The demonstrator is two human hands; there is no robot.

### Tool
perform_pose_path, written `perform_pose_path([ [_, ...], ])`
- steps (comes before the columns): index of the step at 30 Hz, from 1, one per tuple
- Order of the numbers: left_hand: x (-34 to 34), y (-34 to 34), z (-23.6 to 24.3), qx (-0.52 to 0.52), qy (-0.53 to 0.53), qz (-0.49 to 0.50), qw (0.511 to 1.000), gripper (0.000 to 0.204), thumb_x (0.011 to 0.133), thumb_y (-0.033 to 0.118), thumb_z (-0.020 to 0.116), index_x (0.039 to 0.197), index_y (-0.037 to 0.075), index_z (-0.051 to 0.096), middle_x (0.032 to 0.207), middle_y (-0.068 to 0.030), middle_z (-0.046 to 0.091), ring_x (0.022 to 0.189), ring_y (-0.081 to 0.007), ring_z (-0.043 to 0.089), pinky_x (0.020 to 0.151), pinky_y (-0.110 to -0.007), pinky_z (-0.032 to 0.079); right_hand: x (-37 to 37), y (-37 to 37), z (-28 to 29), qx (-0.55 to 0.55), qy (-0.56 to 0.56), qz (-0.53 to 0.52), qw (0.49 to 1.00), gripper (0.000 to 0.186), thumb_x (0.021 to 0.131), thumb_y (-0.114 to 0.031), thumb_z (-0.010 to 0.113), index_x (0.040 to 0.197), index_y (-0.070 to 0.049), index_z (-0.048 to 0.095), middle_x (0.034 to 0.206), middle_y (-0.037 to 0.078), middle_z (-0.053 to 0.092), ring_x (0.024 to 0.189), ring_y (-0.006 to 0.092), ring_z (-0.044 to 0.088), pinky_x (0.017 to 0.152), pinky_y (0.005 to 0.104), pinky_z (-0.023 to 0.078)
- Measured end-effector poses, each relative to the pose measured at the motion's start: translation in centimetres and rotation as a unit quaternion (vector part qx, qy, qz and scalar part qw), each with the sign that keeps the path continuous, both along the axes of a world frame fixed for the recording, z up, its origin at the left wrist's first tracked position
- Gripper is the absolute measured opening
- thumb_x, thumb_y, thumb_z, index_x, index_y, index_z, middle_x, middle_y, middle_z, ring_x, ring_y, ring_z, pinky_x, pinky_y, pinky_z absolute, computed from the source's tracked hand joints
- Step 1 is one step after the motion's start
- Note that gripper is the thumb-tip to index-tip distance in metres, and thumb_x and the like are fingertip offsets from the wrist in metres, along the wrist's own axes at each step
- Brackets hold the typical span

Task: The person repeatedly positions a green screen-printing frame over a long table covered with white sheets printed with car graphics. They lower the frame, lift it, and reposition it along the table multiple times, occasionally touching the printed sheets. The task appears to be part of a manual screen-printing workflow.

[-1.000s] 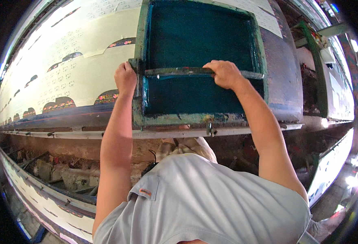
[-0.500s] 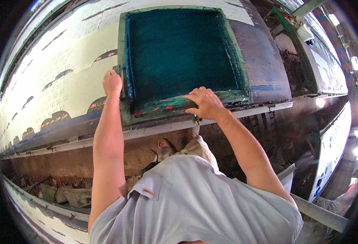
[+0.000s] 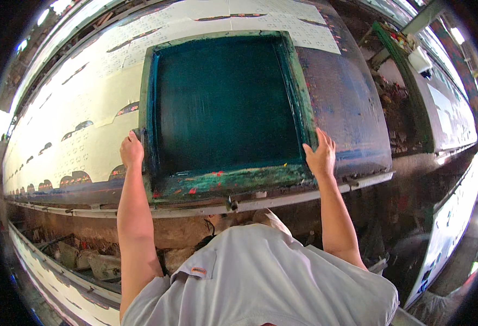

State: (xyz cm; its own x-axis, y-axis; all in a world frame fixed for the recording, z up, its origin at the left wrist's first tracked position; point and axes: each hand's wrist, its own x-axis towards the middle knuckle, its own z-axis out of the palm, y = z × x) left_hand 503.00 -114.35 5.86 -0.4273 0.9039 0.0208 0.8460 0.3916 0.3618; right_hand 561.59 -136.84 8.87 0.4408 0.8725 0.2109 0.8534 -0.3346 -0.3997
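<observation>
A square screen-printing frame (image 3: 233, 186) lies on the long table, its dark teal mesh (image 3: 222, 108) filling the middle and paint smears of green and red along its near rail. My left hand (image 3: 132, 150) is closed at the frame's left side, by a small dark piece on its edge. On the opposite side, my right hand (image 3: 321, 156) grips the right rail, thumb on the inner side and fingers outside. The undersides of both grips are hidden.
Pale printed sheets (image 3: 54, 130) with dark patterned shapes cover the table to the left and behind. Bare dark tabletop (image 3: 353, 108) shows at right. A metal rail (image 3: 195, 211) runs along the near edge. Another table (image 3: 451, 117) stands at far right, with a white container (image 3: 419, 58) beside it.
My right hand has gone from the near rail to the frame's right side and taken hold there. In the picture, the frame and my left hand sit lower and further left.
</observation>
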Motion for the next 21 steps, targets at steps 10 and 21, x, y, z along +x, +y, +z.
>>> perform_pose_path([
  [10,1.5,0.0,1.8,-0.002,-0.033,0.054,0.998,0.085,0.114,0.068,0.037,0.121,-0.004,0.081,0.125,-0.0326,0.077,0.122,-0.0524,0.071,0.108,-0.06,0.052,2.1,2.9,-1.1,-0.046,0.096,-0.025,0.994,0.091,0.081,-0.017,0.091,0.165,-0.015,0.055,0.146,0.018,0.074,0.133,0.0365,0.071,0.113,0.0456,0.056],
  [21,-1.6,0.5,-0.5,-0.003,-0.14,-0.012,0.99,0.09,0.113,0.071,0.038,0.115,-0.009,0.081,0.116,-0.0353,0.078,0.114,-0.0535,0.072,0.103,-0.059,0.052,1.3,2.1,7.4,-0.028,0.103,-0.025,0.994,0.08,0.074,-0.013,0.089,0.152,-0.014,0.068,0.129,0.018,0.079,0.114,0.0354,0.076,0.102,0.046,0.061],
])
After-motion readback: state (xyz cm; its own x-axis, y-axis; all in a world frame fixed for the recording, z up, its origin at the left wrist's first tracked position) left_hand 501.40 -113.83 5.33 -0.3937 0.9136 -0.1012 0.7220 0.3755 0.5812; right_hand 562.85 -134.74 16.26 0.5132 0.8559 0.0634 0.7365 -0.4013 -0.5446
